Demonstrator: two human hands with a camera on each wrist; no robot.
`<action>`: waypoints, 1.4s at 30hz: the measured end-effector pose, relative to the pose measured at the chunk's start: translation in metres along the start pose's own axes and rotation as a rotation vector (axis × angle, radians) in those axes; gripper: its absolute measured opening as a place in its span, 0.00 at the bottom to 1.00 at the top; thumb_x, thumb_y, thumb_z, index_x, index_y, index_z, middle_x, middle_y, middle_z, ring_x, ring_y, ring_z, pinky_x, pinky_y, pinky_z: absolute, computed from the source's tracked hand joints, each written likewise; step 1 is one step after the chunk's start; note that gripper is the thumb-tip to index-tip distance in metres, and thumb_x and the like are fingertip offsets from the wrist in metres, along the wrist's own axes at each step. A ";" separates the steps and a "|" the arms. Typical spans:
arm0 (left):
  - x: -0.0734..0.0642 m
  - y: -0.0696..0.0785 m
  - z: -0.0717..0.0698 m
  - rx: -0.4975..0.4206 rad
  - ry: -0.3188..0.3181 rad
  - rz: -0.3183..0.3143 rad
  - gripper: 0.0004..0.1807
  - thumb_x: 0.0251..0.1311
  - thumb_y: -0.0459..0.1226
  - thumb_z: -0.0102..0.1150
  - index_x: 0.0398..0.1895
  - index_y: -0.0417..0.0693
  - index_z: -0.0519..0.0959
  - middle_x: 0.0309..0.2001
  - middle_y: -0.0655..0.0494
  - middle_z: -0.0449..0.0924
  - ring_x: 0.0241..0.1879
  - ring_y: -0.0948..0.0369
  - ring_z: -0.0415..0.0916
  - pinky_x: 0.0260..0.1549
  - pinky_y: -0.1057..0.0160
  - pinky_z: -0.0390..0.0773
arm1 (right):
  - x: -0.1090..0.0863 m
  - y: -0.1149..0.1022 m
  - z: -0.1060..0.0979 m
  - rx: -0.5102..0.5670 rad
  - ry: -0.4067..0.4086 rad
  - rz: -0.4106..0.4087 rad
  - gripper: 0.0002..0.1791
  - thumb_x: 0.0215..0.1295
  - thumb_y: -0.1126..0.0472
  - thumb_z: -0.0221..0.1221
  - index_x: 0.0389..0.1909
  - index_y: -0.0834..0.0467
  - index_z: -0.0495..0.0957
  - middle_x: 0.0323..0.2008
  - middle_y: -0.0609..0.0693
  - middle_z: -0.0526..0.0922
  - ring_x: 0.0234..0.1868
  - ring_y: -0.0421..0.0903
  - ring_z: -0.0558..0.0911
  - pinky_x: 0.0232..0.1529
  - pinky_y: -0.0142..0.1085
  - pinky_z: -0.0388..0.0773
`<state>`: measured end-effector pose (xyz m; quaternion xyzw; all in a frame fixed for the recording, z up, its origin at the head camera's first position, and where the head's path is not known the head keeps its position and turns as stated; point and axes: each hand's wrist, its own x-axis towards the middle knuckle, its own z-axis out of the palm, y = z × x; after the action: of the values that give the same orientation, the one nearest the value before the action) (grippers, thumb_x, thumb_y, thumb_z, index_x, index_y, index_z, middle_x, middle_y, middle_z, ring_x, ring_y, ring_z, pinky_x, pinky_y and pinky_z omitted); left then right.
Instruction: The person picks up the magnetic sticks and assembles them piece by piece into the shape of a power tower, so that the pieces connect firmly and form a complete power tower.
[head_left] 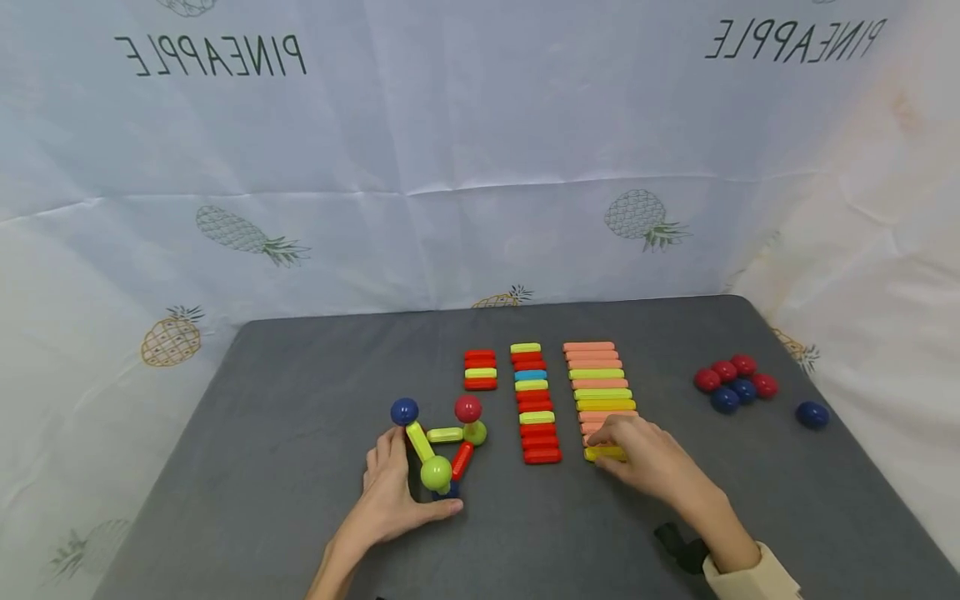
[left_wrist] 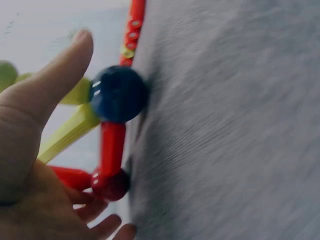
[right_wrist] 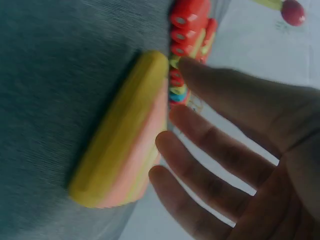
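Note:
A model of balls and rods stands on the table, its yellow-green and red rods joining balls of several colours. My left hand is around its near left side, thumb beside the low blue ball and fingers along the left. In the left wrist view, those fingertips pass behind a red ball. On the right, my right hand hovers at the near end of a column of long rods. A yellow rod is nearest to its spread fingers, which show a gap from it in the right wrist view.
Short rods, mostly red, lie in a middle column and a smaller stack. Loose red and blue balls sit at the right, one blue ball near the table edge. A printed curtain hangs behind the grey table.

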<state>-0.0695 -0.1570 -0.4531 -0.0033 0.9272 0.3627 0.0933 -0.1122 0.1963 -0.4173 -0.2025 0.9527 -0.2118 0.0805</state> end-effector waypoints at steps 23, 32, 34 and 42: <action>0.013 -0.020 -0.011 -0.114 -0.209 0.443 0.51 0.43 0.34 0.80 0.75 0.45 0.66 0.76 0.45 0.65 0.74 0.48 0.67 0.70 0.44 0.70 | 0.004 0.002 0.008 0.109 -0.116 -0.017 0.15 0.50 0.65 0.77 0.40 0.57 0.89 0.35 0.42 0.89 0.30 0.33 0.77 0.33 0.30 0.79; 0.012 -0.021 -0.013 -0.112 -0.184 0.462 0.51 0.49 0.35 0.78 0.78 0.43 0.62 0.75 0.44 0.66 0.73 0.46 0.67 0.71 0.56 0.70 | 0.014 -0.066 -0.022 0.317 0.094 -0.243 0.16 0.54 0.56 0.76 0.44 0.50 0.87 0.35 0.37 0.85 0.35 0.32 0.78 0.37 0.30 0.81; 0.008 -0.020 -0.016 -0.084 -0.165 0.428 0.52 0.50 0.39 0.79 0.78 0.44 0.61 0.75 0.46 0.68 0.71 0.49 0.72 0.69 0.52 0.73 | 0.018 -0.081 -0.027 0.366 0.164 -0.296 0.16 0.53 0.57 0.77 0.43 0.48 0.86 0.35 0.38 0.85 0.35 0.32 0.79 0.38 0.32 0.82; -0.009 -0.017 -0.034 -0.083 0.040 0.446 0.52 0.49 0.43 0.81 0.78 0.53 0.64 0.69 0.46 0.75 0.55 0.50 0.81 0.43 0.60 0.83 | 0.037 -0.126 -0.036 0.558 0.243 -0.465 0.16 0.52 0.62 0.78 0.41 0.50 0.85 0.33 0.41 0.85 0.35 0.35 0.82 0.39 0.34 0.84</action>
<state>-0.0650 -0.1926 -0.4385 0.1909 0.8910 0.4119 -0.0077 -0.1099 0.0903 -0.3327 -0.3567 0.7896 -0.4983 -0.0313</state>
